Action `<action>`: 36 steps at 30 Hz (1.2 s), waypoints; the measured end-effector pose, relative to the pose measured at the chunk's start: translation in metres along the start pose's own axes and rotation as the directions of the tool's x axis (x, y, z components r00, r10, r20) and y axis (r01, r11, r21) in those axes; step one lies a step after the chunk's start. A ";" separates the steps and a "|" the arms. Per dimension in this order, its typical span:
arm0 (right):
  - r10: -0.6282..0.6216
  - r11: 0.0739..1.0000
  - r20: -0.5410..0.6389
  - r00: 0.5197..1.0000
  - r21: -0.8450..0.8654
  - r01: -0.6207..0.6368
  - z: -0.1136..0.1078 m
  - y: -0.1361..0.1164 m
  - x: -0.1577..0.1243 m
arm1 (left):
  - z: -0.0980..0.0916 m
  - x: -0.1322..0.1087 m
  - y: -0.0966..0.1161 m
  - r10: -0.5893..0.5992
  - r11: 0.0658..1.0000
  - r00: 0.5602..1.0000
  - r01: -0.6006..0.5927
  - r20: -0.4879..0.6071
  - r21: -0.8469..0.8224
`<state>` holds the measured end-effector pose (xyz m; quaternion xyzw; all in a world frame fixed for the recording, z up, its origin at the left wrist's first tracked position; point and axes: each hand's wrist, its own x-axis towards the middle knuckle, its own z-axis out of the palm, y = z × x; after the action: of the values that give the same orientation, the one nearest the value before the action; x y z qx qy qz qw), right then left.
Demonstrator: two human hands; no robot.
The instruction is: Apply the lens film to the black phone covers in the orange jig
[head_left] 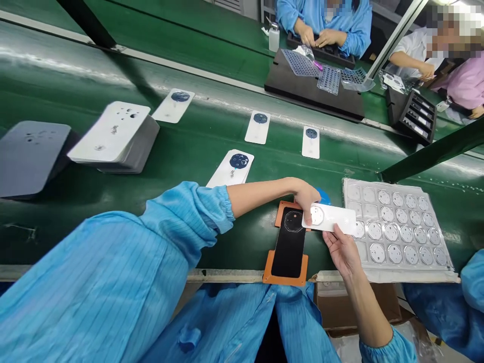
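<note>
Both hands hold a white phone back panel (338,219) with a round camera area at its left end. My left hand (305,197) grips that end, thumb on top. At the panel's lower edge, my right hand (342,248) pinches it between thumb and fingers. Just left of it, an orange fixture (269,275) at the table edge carries a black phone-shaped plate (288,252) with a round outline near its top. Partly hidden behind my left hand is a blue round object (323,197).
A clear plastic tray (350,189) of round discs lies right. White panels (231,169) are spread on the green surface (212,131), with a tall stack (113,128) and a grey stack (32,156) left. Across, a co-worker's hands (317,38) work near a black board (302,93).
</note>
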<state>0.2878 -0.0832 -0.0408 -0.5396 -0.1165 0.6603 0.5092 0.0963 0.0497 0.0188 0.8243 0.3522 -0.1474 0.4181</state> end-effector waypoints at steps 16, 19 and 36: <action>-0.021 1.000 -0.039 0.999 0.022 0.022 -0.009 -0.002 -0.009 | 0.002 0.022 -0.015 -0.035 0.996 0.999 0.037 0.034 -0.085; -0.012 1.000 -0.044 0.999 0.028 0.013 -0.010 0.000 -0.008 | 0.004 0.025 -0.013 -0.050 0.998 0.998 0.051 0.044 -0.022; 0.063 0.997 0.012 0.998 -0.039 -0.063 -0.005 0.015 -0.004 | 0.003 0.026 0.013 -0.183 0.978 0.982 0.177 -0.043 -0.105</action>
<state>0.2828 -0.0953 -0.0509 -0.5482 -0.1155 0.6773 0.4769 0.1246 0.0539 0.0106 0.7704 0.4431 -0.1451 0.4349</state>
